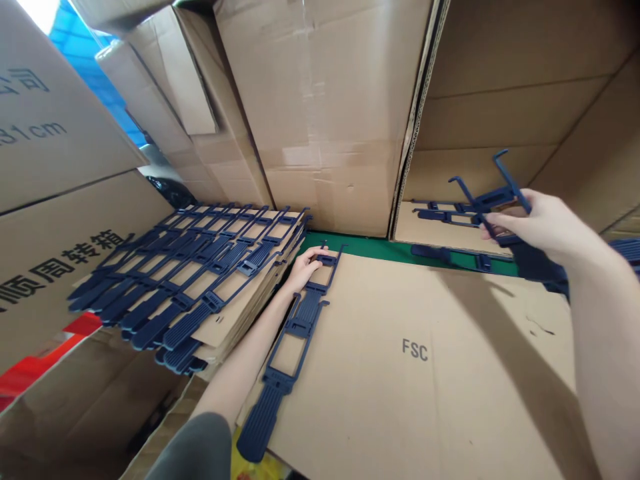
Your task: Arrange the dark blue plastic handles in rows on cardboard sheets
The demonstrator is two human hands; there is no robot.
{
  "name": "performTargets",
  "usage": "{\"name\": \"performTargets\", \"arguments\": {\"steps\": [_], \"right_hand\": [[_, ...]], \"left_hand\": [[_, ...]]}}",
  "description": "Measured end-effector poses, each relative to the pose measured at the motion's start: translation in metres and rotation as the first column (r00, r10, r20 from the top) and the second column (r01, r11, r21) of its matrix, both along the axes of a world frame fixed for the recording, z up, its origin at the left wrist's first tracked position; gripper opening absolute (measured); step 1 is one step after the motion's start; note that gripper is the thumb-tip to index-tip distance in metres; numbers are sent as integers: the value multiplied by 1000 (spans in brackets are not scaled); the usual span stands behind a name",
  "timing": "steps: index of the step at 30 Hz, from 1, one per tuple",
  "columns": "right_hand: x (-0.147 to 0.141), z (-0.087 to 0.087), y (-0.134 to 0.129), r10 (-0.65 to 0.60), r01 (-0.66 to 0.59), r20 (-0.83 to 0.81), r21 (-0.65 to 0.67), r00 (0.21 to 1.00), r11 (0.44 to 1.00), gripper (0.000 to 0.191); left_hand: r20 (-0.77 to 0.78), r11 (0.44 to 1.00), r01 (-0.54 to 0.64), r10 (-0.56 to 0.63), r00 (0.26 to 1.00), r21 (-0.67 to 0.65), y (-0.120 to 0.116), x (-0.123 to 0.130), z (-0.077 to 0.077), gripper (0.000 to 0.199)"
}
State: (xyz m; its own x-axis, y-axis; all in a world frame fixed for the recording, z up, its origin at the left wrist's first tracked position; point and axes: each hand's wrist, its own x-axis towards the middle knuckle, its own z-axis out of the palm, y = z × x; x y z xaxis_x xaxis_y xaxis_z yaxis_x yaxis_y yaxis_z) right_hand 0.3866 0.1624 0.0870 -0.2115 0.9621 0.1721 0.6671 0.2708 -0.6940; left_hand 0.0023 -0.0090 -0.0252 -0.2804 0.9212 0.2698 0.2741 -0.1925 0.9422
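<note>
I see a tan cardboard sheet (370, 373) lettered in black; left of it, navy, rib-patterned plastic pieces (187, 325); just beyond it, a green surface (377, 248).

Beyond the left hand (304, 268) stands a tall brown taped cardboard box (325, 120); well to that hand's left, a brown cardboard carton with black lettering (95, 213) and, farther off, bright blue sheeting (85, 57).

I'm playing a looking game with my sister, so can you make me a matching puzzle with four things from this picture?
Things:
1. left hand
2. right hand
3. FSC letters
4. stack of cardboard sheets

Places:
A. printed on the wide cardboard sheet
B. touching a flat-lying blue part
C. under rows of blue parts
D. holding a raised blue part

Pairs: 1-B, 2-D, 3-A, 4-C
</note>
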Motion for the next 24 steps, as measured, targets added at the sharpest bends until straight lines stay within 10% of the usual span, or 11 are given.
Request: {"name": "performTargets", "arguments": {"steps": [2, 5, 10, 17, 24], "right_hand": [[-13, 10, -18, 208, -244, -204, -173, 957, 954, 22], [-38, 8, -39, 460, -556, -318, -384, 829, 737, 29], [-81, -21, -58, 633, -688, -309, -499, 710, 527, 40], [-107, -41, -66, 566, -586, -196, -451, 801, 673, 13], [-103, -47, -49, 408, -412, 378, -75, 831, 908, 15]], "left_hand": [[-5, 1000, -3, 3, 1000, 2, 0, 0, 0, 30], [-19, 1000, -3, 3, 1000, -1, 0, 0, 1, 29], [-39, 1000, 0, -1, 999, -6, -1, 0, 2, 30], [-60, 1000, 6, -7, 998, -19, -1, 0, 4, 31], [-74, 1000, 8, -9, 997, -22, -1, 0, 6, 30]]}}
